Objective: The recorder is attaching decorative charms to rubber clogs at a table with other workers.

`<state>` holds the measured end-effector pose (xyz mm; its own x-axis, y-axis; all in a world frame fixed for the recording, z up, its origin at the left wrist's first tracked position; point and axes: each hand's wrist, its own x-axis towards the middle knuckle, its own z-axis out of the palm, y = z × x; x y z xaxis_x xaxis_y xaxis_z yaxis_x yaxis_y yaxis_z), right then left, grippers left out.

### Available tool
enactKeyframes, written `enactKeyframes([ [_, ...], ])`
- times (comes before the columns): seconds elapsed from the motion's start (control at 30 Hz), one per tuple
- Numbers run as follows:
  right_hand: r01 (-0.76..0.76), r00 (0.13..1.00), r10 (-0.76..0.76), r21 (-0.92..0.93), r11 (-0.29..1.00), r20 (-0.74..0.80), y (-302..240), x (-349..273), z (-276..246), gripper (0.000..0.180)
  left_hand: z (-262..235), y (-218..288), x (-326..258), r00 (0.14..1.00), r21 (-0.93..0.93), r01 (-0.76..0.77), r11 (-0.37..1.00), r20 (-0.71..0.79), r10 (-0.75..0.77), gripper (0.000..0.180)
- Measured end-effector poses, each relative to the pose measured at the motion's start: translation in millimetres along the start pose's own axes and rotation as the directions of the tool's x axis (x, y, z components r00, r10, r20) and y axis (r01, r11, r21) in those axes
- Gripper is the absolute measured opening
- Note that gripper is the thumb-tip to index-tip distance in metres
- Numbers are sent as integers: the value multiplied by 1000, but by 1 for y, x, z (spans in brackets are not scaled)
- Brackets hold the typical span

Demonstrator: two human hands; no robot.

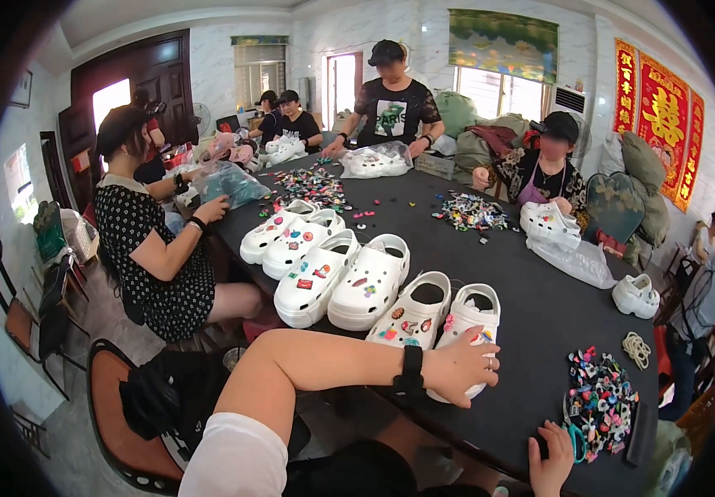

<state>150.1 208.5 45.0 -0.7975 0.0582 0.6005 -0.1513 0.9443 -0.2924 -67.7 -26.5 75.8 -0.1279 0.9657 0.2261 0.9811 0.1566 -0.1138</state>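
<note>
your left hand [461, 374] lies spread on the white clog [467, 327] at the bench's [523, 290] near edge; your right hand [552, 455], empty and apart, rests beside the charm pile [599, 399]. a careless nudge could tip the clog off.

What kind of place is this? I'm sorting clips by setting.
Likely a small home workshop for decorating clogs: rows of white clogs on a dark table, heaps of colourful charms, and several people seated around it working.
</note>
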Motion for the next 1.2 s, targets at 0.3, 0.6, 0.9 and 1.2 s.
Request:
enactKeyframes([
  [0.3, -48, 998, 47, 30, 998, 38, 16, -7, 8, 21, -17, 1, -13, 988, -50, 119, 992, 109, -113, 55],
  [0.6, -107, 994, 106, 43, 993, 41, 31, -14, 16, 21, -19, -19, -40, 975, -37, 192, 981, 125, -186, 51],
  [0.9, -86, 996, 84, 52, 995, 34, 38, -13, 18, 23, -29, -33, -70, 962, -47, 242, 969, 145, -233, 52],
  [1.2, -65, 998, 66, 59, 996, -5, 46, -15, 21, 25, -29, -36, -80, 954, -19, 260, 965, 159, -254, 53],
])
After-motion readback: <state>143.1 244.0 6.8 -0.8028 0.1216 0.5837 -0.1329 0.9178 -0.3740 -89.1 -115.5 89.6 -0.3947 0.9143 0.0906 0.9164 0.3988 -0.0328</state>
